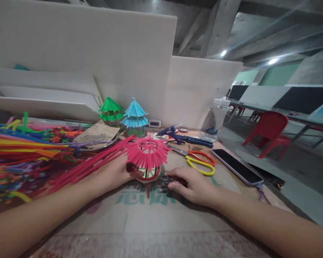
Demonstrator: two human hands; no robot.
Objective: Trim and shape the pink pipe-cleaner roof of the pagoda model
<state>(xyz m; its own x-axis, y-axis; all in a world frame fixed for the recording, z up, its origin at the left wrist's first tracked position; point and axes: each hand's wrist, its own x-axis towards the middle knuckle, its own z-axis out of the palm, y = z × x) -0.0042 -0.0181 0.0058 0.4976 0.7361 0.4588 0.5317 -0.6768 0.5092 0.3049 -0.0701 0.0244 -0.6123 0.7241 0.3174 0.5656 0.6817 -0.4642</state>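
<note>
A small pavilion model (148, 149) with a pink pipe-cleaner roof and a pale base stands before me on the cardboard-covered table (150, 222). My left hand (123, 170) grips it at the lower left, thumb on the base edge, the other fingers partly hidden behind the roof. Just right of the base, my right hand (190, 182) rests low with curled fingers, apart from the model. Whether anything small sits in its fingertips I cannot make out. A bundle of pink pipe cleaners (88, 163) runs behind my left forearm.
Scissors (201, 162), a blue glue gun (171, 133), a phone (237, 166) and a clear bottle (214, 120) lie or stand to the right. Green (110, 109) and blue pavilion models (134, 118) stand behind. Many coloured pipe cleaners (29, 147) cover the left side.
</note>
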